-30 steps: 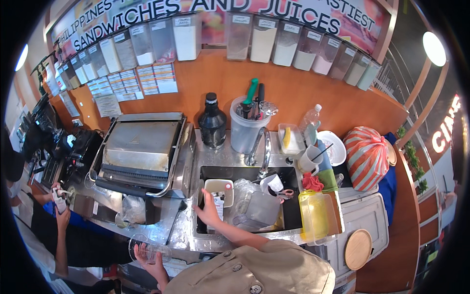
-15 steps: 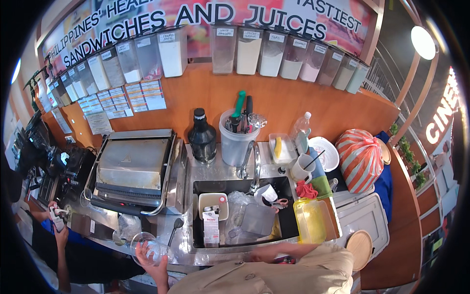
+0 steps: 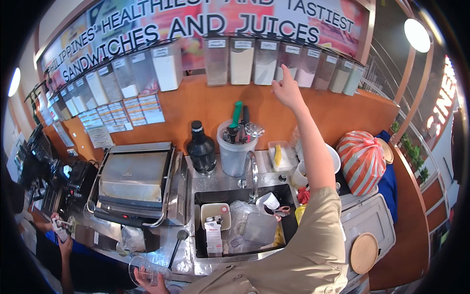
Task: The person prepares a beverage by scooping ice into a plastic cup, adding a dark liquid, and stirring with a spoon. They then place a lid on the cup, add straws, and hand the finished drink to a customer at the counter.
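Observation:
My right arm stretches up and forward over the sink. My right hand [image 3: 287,92] has its index finger extended and the other fingers curled, with nothing in it. The fingertip overlaps a clear powder container [image 3: 291,55] in the row on the ledge; whether it touches cannot be told. Low at the left, my left hand [image 3: 155,282] grips a clear plastic cup [image 3: 137,270], tilted, its fingers partly seen through it. A long-handled dark spoon or scoop [image 3: 182,235] lies on the counter near that hand.
The sink [image 3: 197,250] holds a carton, a tub and clear plastic ware. A press grill [image 3: 129,171] stands left, a black jug [image 3: 201,149] and utensil bucket [image 3: 235,159] behind. At far left are another person's hands [image 3: 62,237]. A striped bag [image 3: 361,161] sits right.
My right arm has risen from low in front of my body to the containers, index finger out. My left hand and the cup have shifted slightly lower in view, which has tilted upward.

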The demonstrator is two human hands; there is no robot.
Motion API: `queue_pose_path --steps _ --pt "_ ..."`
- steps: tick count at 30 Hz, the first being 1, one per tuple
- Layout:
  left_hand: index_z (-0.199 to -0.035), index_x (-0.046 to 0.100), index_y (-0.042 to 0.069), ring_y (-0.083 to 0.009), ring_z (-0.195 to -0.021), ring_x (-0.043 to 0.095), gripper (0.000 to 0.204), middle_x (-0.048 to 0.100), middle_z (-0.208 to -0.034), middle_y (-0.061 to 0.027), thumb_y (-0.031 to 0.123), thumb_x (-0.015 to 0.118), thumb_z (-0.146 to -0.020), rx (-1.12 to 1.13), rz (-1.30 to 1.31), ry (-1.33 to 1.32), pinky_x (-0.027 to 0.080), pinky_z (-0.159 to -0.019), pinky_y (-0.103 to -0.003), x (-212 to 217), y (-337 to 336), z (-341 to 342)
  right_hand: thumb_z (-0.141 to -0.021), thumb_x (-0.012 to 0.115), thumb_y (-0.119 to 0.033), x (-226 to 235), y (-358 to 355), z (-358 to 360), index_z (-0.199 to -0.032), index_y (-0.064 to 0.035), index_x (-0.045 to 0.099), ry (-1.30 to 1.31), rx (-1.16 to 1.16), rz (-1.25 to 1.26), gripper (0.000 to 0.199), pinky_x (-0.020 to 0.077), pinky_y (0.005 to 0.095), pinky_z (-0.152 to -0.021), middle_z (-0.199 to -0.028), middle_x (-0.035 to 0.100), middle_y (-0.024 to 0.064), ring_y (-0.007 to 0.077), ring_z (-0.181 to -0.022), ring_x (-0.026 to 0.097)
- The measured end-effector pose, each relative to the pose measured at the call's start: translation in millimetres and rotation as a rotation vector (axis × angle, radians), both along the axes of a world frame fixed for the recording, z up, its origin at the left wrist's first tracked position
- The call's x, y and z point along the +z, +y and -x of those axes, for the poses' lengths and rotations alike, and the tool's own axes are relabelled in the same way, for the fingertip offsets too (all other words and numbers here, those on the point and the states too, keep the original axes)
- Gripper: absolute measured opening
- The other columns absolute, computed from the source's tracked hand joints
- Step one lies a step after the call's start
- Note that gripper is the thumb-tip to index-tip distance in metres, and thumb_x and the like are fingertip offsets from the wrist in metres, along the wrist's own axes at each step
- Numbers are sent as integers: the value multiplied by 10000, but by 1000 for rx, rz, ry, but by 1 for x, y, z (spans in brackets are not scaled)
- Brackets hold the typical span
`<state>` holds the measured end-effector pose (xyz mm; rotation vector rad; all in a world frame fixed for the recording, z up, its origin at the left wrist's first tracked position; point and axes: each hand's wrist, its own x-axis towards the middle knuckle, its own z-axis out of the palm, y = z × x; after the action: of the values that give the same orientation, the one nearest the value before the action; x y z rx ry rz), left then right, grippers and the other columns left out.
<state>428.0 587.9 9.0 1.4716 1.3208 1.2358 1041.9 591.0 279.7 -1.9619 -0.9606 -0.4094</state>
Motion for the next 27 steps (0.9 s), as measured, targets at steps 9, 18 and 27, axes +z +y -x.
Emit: queue_pose_path --steps 9,18,27 --pt "-1353 263 50 -242 -1064 467 776 449 -1213 -144 12 700 -713 1 -16 26 417 -867 -368 -6 5 -25 -774 452 -60 -15 -42 -83 -1400 -92 243 -21 -248 31 661 513 323 -620 -736 626 176 225 -598 623" --pt "-1307 339 10 -247 -1112 449 754 470 -1213 -151 182 731 -686 -167 -167 -28 364 -923 -385 17 11 -78 -842 471 -491 53 12 -80 -1342 -269 376 -481 -550 -64 555 146 635 -1011 -1463 197 107 341 -1369 60" --pt "-1315 291 -4 -243 -1109 454 967 447 -1194 -145 204 828 -539 20 -130 3 371 -943 -359 -10 -8 -37 -548 781 -558 18 43 -62 -1104 30 538 -675 -172 -703 845 370 448 -907 -1057 540 195 355 -1046 469"
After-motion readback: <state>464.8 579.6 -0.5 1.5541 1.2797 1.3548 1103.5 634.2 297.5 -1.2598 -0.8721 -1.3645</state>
